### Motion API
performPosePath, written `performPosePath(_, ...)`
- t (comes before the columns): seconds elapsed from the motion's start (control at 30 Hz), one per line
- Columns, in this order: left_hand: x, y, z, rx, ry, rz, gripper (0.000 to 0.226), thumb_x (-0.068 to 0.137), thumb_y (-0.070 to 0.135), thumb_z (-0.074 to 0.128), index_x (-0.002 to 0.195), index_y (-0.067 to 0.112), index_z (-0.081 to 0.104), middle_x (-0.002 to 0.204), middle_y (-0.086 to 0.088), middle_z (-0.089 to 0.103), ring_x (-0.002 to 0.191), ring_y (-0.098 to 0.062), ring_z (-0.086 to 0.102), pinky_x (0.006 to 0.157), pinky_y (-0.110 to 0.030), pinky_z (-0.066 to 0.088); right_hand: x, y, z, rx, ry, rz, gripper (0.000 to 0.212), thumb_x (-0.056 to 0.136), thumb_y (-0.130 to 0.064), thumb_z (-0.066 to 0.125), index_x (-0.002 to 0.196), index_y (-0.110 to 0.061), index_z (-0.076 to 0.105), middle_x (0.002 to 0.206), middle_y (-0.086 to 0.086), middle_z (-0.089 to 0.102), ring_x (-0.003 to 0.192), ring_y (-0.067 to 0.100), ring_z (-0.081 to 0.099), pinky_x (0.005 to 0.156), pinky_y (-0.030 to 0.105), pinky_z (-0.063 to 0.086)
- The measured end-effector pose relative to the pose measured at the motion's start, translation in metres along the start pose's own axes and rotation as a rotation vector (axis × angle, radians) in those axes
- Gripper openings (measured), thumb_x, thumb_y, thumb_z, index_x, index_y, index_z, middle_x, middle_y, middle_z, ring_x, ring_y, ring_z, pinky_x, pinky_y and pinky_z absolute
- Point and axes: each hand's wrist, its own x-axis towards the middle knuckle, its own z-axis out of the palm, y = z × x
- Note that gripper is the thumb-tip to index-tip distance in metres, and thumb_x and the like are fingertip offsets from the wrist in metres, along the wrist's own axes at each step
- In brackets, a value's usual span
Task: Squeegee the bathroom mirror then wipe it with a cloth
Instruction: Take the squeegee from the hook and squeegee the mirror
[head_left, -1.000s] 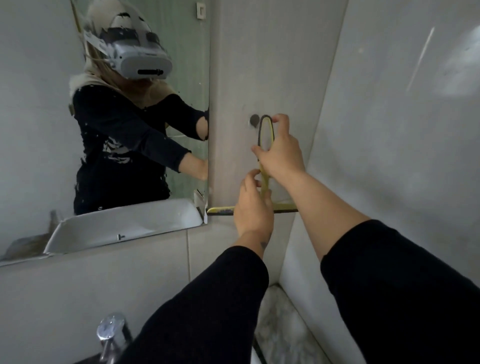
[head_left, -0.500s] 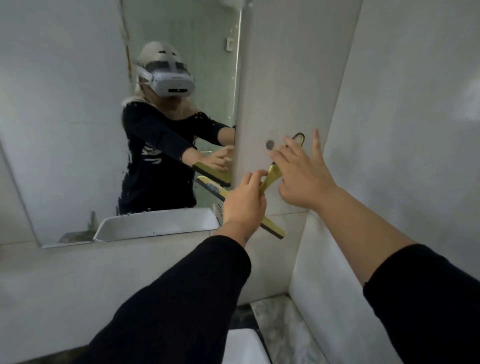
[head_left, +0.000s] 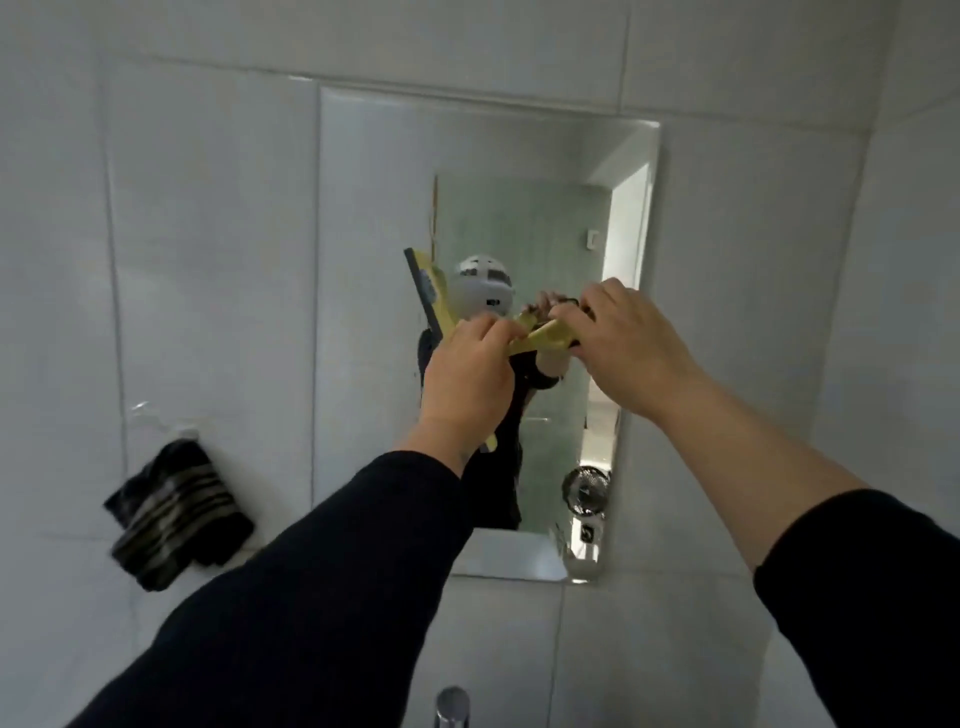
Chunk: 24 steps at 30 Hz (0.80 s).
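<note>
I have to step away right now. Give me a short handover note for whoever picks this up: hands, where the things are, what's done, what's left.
Left hand: grips the yellow squeegee near its blade end.
Right hand: grips the handle end.
Squeegee is held up in front of the mirror, blade pointing up-left; whether it touches the glass cannot be told.
Dark striped cloth hangs on the tiled wall, left of the mirror, untouched.
Done: squeegee in hand at the mirror.
Left: squeegee the mirror, then wipe it with the cloth.
</note>
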Motion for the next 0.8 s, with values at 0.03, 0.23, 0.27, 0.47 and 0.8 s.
performPosePath(0.03, 0.007, -0.009, -0.013, 0.023, 0.051, 0.003, 0.029, 0.083, 0.007, 0.061, 0.11, 0.014, 0.064, 0.109, -0.006, 0.063, 0.091, -0.03, 0.06, 0.073, -0.041, 0.05, 0.014, -0.006, -0.004, -0.004, 0.017, 0.019, 0.045, 0.062, -0.006, 0.081, 0.104, -0.006, 0.065, 0.083, 0.014, 0.058, 0.074, 0.033, 0.056, 0.062, 0.038, 0.045)
performPosePath(0.23, 0.035, -0.062, -0.086, 0.088, 0.251, -0.155, 0.033, 0.085, 0.023, 0.05, 0.115, 0.014, 0.058, 0.122, -0.004, 0.053, 0.104, -0.021, 0.054, 0.084, -0.033, 0.042, 0.098, -0.028, -0.023, 0.0, 0.142, 0.112, 0.054, 0.076, -0.009, 0.07, 0.125, -0.022, 0.052, 0.103, 0.008, 0.058, 0.08, 0.033, 0.056, 0.069, 0.04, 0.039)
performPosePath(0.27, 0.039, -0.071, -0.093, 0.099, 0.267, -0.187, 0.035, 0.085, 0.026, 0.048, 0.117, 0.014, 0.056, 0.122, -0.003, 0.052, 0.105, -0.02, 0.053, 0.085, -0.033, 0.044, 0.11, -0.029, -0.028, 0.031, 0.167, 0.118, 0.061, 0.08, -0.008, 0.065, 0.133, -0.032, 0.044, 0.105, 0.007, 0.056, 0.082, 0.032, 0.055, 0.07, 0.039, 0.037)
performPosePath(0.47, 0.059, -0.112, -0.1, 0.095, 0.228, -0.303, 0.031, 0.09, 0.017, 0.052, 0.121, 0.018, 0.05, 0.126, 0.001, 0.046, 0.109, -0.017, 0.052, 0.084, -0.035, 0.05, 0.188, -0.034, -0.045, 0.138, 0.164, 0.233, 0.068, 0.096, -0.013, 0.04, 0.141, -0.057, 0.016, 0.121, 0.008, 0.041, 0.102, 0.03, 0.043, 0.084, 0.042, 0.032)
performPosePath(0.8, 0.08, -0.139, -0.053, 0.126, 0.05, -0.333, 0.078, 0.086, 0.054, 0.054, 0.146, 0.016, 0.02, 0.158, -0.005, 0.006, 0.145, -0.021, 0.011, 0.116, -0.034, 0.018, 0.273, -0.048, -0.037, 0.205, 0.104, 0.413, 0.059, 0.1, -0.021, 0.04, 0.139, -0.06, 0.02, 0.115, 0.01, 0.043, 0.105, 0.031, 0.041, 0.087, 0.046, 0.032)
